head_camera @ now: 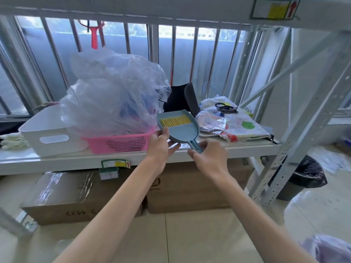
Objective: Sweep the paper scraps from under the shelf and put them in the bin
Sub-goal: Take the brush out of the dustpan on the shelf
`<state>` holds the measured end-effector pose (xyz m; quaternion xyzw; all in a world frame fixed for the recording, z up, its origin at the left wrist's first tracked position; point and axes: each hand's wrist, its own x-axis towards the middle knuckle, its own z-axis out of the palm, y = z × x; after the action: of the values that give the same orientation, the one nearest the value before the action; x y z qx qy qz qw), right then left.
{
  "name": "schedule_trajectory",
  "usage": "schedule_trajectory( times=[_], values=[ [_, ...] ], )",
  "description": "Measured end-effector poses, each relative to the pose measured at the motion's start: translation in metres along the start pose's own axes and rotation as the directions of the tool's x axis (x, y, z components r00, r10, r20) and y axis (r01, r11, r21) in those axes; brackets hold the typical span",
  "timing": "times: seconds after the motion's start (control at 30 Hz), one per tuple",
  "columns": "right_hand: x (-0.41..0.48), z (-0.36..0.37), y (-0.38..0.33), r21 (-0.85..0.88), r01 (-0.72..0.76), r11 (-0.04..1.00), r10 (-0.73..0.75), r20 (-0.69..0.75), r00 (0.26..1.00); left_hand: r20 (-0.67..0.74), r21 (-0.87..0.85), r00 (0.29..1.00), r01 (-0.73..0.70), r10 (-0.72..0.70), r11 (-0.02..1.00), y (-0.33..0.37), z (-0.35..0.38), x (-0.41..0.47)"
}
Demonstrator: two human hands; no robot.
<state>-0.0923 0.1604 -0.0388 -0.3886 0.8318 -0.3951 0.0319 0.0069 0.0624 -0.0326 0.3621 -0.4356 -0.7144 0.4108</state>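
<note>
While the left hand (161, 147) grips the side of the small blue plastic dustpan (182, 132) carrying a yellow brush (175, 120), the right hand (209, 156) pinches its handle, above the white metal shelf (57, 162) edge.

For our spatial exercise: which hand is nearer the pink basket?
Left. The left hand holds the dustpan just beside the pink basket; the right hand grips its handle, farther right.
</note>
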Motion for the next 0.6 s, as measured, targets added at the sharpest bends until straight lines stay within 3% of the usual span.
schedule_trajectory(
  times=[0.27,0.6],
  values=[
    [-0.004,0.002,0.014,0.224,-0.070,0.972,0.029,0.180,0.983,0.010,0.063,0.999,-0.034,0.034,0.997,-0.010,-0.006,0.005],
    [-0.006,-0.004,0.028,0.190,0.065,0.980,-0.081,0.080,0.993,0.068,-0.003,0.997,-0.041,0.042,0.999,-0.008,0.003,0.000]
  ],
)
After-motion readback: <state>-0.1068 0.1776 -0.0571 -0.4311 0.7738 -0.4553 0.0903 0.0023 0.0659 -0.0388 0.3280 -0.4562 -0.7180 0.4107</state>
